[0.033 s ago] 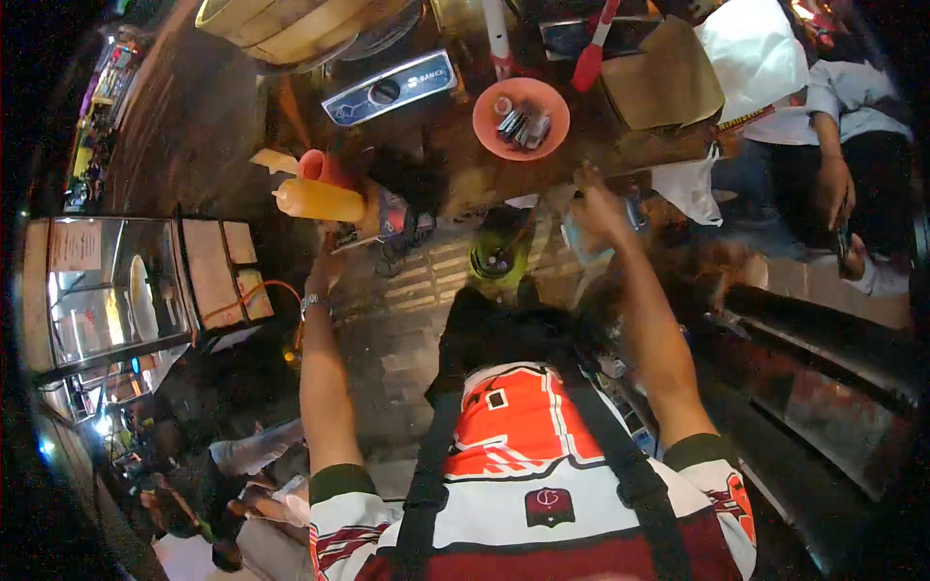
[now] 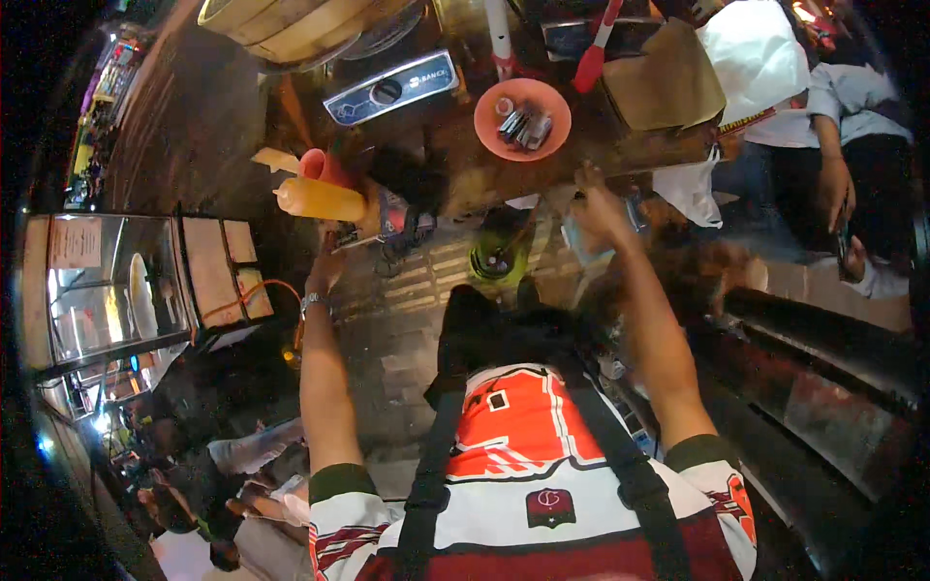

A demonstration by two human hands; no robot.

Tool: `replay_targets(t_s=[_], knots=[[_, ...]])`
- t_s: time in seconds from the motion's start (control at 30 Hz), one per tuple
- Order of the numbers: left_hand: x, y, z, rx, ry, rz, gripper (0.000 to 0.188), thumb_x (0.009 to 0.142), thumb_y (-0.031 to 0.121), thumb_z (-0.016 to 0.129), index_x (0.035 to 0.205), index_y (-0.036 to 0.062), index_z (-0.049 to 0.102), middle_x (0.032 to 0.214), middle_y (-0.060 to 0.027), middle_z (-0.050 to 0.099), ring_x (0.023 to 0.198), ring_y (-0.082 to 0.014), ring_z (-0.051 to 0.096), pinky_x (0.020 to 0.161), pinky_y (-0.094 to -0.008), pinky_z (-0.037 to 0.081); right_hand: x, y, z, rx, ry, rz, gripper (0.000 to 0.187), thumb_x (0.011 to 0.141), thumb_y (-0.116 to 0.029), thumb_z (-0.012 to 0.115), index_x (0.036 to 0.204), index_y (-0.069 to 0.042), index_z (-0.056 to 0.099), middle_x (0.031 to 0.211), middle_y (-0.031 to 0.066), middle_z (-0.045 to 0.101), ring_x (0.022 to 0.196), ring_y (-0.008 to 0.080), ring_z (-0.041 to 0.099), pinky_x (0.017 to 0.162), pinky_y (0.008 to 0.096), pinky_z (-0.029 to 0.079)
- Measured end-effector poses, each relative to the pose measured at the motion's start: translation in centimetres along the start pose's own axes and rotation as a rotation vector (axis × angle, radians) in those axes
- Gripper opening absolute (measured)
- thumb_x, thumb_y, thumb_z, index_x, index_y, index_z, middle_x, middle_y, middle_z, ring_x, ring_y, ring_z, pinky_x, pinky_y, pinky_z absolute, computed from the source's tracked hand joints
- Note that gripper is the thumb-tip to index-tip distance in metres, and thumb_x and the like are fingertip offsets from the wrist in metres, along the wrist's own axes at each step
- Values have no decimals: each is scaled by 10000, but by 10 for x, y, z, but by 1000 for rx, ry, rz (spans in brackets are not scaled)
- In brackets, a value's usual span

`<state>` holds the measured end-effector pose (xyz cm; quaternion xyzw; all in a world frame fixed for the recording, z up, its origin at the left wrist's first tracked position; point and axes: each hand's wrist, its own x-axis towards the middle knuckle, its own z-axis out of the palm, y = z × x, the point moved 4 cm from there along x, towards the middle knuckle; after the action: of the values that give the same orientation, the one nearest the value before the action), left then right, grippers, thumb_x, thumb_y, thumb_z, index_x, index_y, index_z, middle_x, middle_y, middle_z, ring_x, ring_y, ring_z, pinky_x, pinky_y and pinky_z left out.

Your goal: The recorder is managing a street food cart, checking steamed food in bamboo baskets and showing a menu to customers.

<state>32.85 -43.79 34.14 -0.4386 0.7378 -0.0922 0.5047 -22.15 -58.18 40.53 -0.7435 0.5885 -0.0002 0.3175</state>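
My left hand (image 2: 331, 259) reaches to the left part of the table edge, a watch on its wrist. Its fingers are dim and partly hidden beside a yellow squeeze bottle (image 2: 325, 199) that appears lying or strongly tilted. Just behind the bottle is a pinkish-red cup (image 2: 315, 163). At the table's front edge, right of centre, is my right hand (image 2: 603, 211); blur and shadow hide whether its fingers grip anything. Close below it shows a pale blue thing (image 2: 579, 238), its kind unclear. A pink bowl (image 2: 557, 131) with small packets or similar pieces stands beyond, between the hands.
Behind the bowl are a silver stove panel (image 2: 417, 81) with a knob, a round wooden vessel (image 2: 291, 29), red-tipped tongs (image 2: 589, 68) and brown paper (image 2: 668, 82). A white bag (image 2: 756, 53) lies far right, near another person's hands (image 2: 841, 208). A glass display case (image 2: 116, 290) stands left.
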Motion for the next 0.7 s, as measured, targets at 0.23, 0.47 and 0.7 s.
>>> replay_targets(t_s=[0.23, 0.47, 0.7], knots=[[29, 2, 75, -513, -80, -76, 556, 916, 357, 550, 1376, 47, 514, 1524, -201, 356, 1435, -416, 264, 1187, -551, 185, -3, -3, -6, -43, 13, -104, 663, 850, -120, 529, 1486, -66, 349, 1585, 220, 171, 1445, 365, 243, 1157, 444, 295], [26, 19, 97, -1507, 379, -339, 688, 875, 421, 600, 1430, 42, 449, 1562, -193, 289, 1443, -392, 259, 1178, -542, 212, -17, -8, -8, -298, -234, -81, 789, 755, 18, 472, 1517, -73, 293, 1609, 175, 132, 1479, 326, 168, 1166, 413, 286], [12, 1, 65, -1482, 456, -291, 708, 866, 427, 613, 1435, 42, 441, 1568, -193, 276, 1448, -377, 255, 1176, -530, 225, -10, 2, -7, -35, -18, -66, 744, 784, -39, 482, 1505, -38, 302, 1609, 183, 130, 1487, 327, 140, 1184, 434, 244]])
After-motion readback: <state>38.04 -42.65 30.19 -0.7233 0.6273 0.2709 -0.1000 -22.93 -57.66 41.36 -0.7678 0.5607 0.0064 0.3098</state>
